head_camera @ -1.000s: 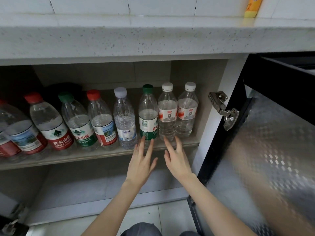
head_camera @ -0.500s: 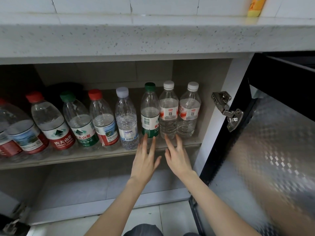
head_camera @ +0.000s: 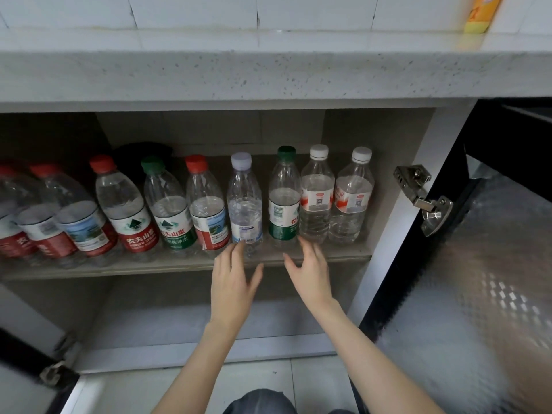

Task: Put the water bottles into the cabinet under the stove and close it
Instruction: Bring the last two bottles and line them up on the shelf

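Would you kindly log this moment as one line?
clear plastic water bottles: upright on shelf | left hand: open, empty | right hand: open, empty | black cabinet door: open

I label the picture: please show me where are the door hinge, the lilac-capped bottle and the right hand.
door hinge [head_camera: 422,198], head view, on its metal arm.
lilac-capped bottle [head_camera: 244,204], head view, on its clear body.
right hand [head_camera: 310,273], head view, on its back.

Dim cabinet interior [head_camera: 358,130], glare on door [head_camera: 493,264] (motion blur), wide-angle bend at edges.
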